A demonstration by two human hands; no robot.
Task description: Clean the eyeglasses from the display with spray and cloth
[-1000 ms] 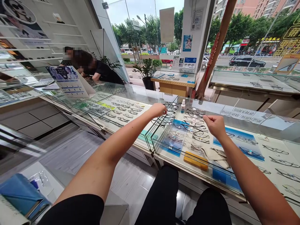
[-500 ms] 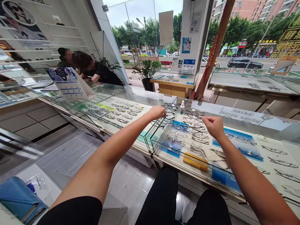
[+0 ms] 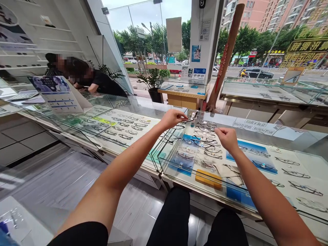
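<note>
Above the glass counter, my left hand pinches a dark pair of eyeglasses that reaches to the right from the fingertips. Partly behind this pair stands a small white bottle. My right hand is closed, thumb side up, near the right end of several eyeglasses laid out in a column on the counter. What its fingers hold, if anything, is hidden. Toward me lie a yellow case and a crumpled beige cloth.
Glass display cases run across in front of me, with more eyeglasses on the right. A folded calendar stands at the left. Beyond it a person in black leans over the counter. A potted plant stands by the window.
My left hand has lifted the eyeglasses up and right, so they now overlap the bottle. My right hand remains closed near the same glasses. The view has turned slightly right.
</note>
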